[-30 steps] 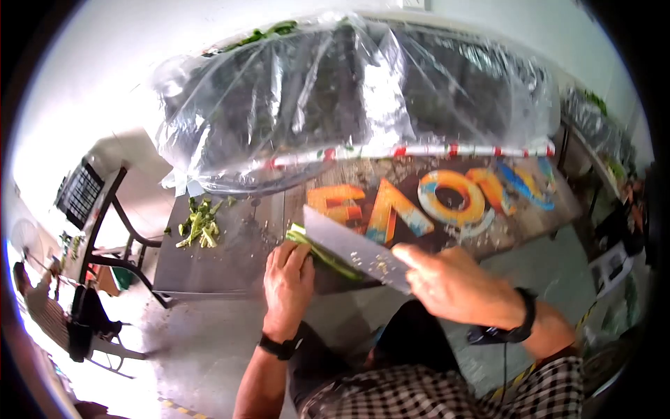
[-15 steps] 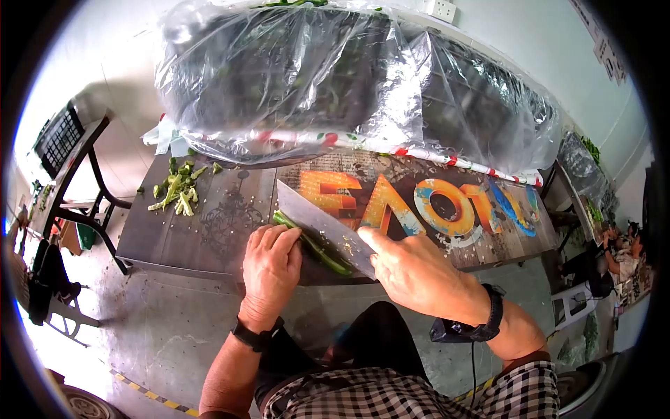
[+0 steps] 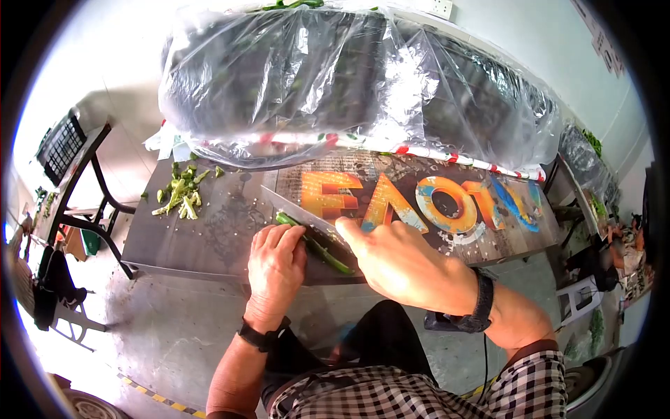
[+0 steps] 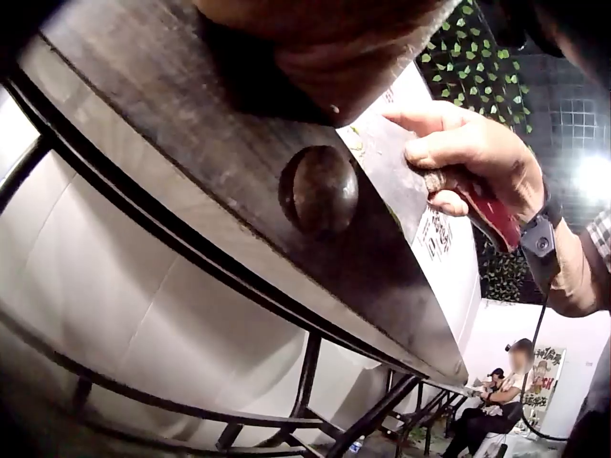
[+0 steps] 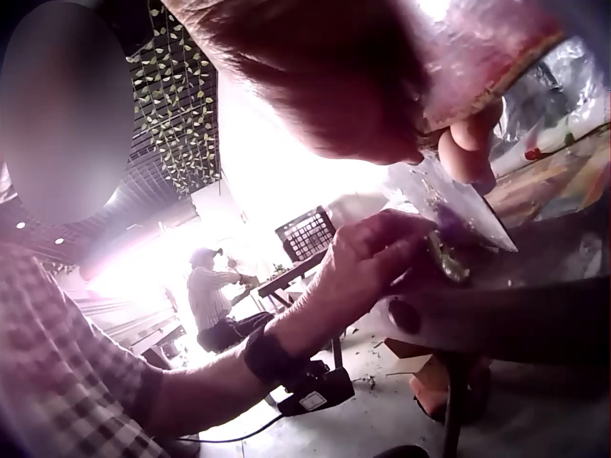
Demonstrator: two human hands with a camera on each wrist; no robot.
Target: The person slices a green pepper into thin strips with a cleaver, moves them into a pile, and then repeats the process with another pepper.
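Long green vegetable pieces lie at the table's front edge, held under the curled fingers of my left hand. My right hand grips a wide-bladed knife, its blade slanting close along the far side of the vegetable. In the left wrist view the right hand is wrapped round a dark red handle. The right wrist view has the blade beside the left hand and the vegetable. Whether the blade touches the vegetable I cannot tell.
Chopped green pieces lie at the table's left. Clear plastic sheeting covers dark bulky things along the back. Large painted letters mark the tabletop. Another table with a black crate stands at left.
The head view has shifted, then steadied. Over the last half second the right hand has moved slightly left, and the knife blade now shows narrower. The left hand keeps its hold on the vegetable.
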